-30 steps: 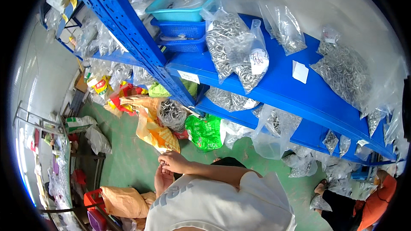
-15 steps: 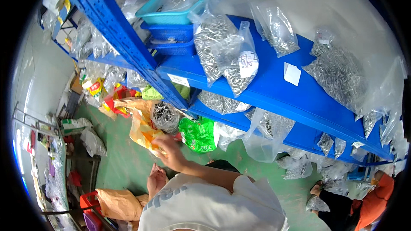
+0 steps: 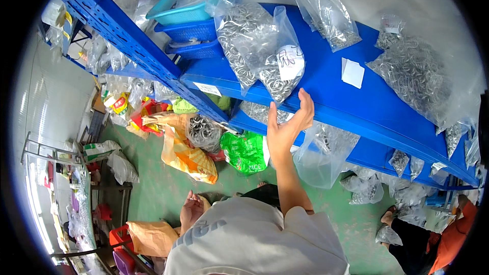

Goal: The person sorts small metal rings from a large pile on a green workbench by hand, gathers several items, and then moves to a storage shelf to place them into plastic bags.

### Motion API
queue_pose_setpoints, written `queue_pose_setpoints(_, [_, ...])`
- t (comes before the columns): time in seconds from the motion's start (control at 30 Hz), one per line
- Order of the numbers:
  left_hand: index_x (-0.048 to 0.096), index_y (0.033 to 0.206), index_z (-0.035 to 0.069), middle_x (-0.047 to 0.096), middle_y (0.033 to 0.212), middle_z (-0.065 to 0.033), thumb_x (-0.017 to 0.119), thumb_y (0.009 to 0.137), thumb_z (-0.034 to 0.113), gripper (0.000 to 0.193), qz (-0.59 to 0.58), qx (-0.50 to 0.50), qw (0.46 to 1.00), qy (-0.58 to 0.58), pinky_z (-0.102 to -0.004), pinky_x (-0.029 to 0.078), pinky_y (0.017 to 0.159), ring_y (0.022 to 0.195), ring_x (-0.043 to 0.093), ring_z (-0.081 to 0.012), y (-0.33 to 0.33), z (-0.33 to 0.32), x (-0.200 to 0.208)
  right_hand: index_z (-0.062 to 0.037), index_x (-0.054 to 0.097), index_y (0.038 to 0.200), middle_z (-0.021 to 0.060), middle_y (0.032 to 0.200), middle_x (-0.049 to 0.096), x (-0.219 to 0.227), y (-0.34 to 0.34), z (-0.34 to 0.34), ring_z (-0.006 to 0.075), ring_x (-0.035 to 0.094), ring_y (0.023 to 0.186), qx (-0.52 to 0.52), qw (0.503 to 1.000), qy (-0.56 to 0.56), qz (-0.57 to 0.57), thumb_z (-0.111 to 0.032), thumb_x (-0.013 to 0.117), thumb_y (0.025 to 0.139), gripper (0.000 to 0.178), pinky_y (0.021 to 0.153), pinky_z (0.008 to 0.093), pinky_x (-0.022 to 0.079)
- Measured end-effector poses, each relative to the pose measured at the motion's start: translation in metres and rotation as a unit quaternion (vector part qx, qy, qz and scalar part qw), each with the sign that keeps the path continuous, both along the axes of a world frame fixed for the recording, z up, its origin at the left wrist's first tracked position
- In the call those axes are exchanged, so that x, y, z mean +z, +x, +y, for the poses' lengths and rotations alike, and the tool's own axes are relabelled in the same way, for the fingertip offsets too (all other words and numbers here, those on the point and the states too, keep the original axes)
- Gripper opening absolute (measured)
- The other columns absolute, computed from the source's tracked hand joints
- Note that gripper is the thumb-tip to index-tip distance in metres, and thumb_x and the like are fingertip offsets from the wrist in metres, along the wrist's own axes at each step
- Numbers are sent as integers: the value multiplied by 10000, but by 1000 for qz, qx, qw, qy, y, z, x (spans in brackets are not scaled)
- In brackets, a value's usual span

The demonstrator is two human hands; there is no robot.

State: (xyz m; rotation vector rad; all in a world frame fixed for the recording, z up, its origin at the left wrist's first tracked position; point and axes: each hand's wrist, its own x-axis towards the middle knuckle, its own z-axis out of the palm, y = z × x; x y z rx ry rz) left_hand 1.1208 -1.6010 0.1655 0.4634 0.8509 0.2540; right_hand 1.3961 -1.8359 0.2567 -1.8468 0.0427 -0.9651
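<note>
My right hand [image 3: 290, 125] is raised at the front edge of the blue shelf [image 3: 326, 84], thumb and fingers spread apart with nothing between them. Just above its fingertips sits a clear plastic bag of metal rings [image 3: 279, 85] with a white label, leaning against a larger bag of metal rings [image 3: 244, 33]. From this view I cannot tell whether the fingers touch the labelled bag. Low by my body, my left hand [image 3: 191, 210] is palm up, its fingers loosely bent and apart, holding nothing visible.
Stacked blue and turquoise baskets [image 3: 196, 30] stand beside the blue upright post [image 3: 130, 35]. On the floor are an orange-and-white sack [image 3: 188, 155], a green bag [image 3: 244, 153] and a brown paper bag [image 3: 151, 238]. Another person in an orange top [image 3: 458, 237] is at the right.
My right hand has moved up and right, from beside the orange-and-white sack to the shelf edge, with its fingers now spread. The view has shifted slightly. My left hand stays low.
</note>
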Motion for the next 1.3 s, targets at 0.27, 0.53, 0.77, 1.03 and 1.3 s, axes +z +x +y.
queue_pose_setpoints(0.27, [454,1107,32,514,838,-44,373,826,-69,309,-7,-17,1000,18,-249,457,732,769,507,-140,-2,-8,5,-59,495,1101,106,1150,507,-20,10,3,315,393,1155,-44,993,-106,-7,-195,639,761,394,860,405,206])
queue_pose_setpoints(0.53, [466,1096,39,518,839,-32,397,839,-37,276,18,9,1000,6,-250,456,729,758,512,-130,0,-13,9,-63,558,1026,69,1060,573,-27,19,4,291,459,1093,-85,988,-112,-62,-197,680,740,338,889,409,221])
queue_pose_setpoints(0.77, [489,1062,69,526,822,-31,414,856,-3,231,6,12,1000,10,-238,452,702,742,515,-121,-4,-11,3,-56,575,995,64,1016,598,-25,20,5,275,505,1011,-93,985,-132,-66,-223,685,743,322,862,393,249])
queue_pose_setpoints(1.03, [459,1104,40,536,840,-47,435,846,-7,263,-13,31,999,-3,-261,447,710,727,516,-134,2,-12,4,-8,541,1011,132,1061,534,-19,20,-4,287,452,1021,-64,981,-159,-89,-163,665,774,309,850,407,331])
queue_pose_setpoints(1.3, [439,1147,19,529,881,-64,425,818,-39,335,-20,14,1000,2,-265,445,713,763,523,-154,-1,3,-14,-4,506,989,156,1017,505,-40,-34,54,292,467,988,174,975,-32,-134,18,553,746,248,837,403,343])
